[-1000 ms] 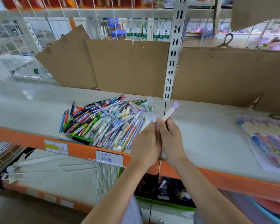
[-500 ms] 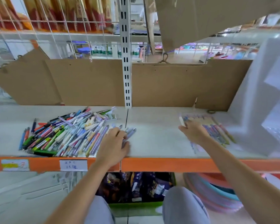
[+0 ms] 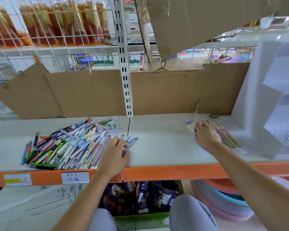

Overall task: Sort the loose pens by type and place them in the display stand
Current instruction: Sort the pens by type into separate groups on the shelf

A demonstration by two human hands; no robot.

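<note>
A second ago both hands met over one white pen with a purple top; now they have split. The right hand (image 3: 207, 138) has carried it off to the sorted row (image 3: 223, 134) and rests there, fingers curled; whether it has let go I cannot tell. The left hand (image 3: 114, 151) lies at the near edge of the loose pile (image 3: 65, 145), fingers bent round a few pens (image 3: 131, 140). The display stand (image 3: 264, 114), beyond the right hand, looks unfilled: sorting is under way.
</note>
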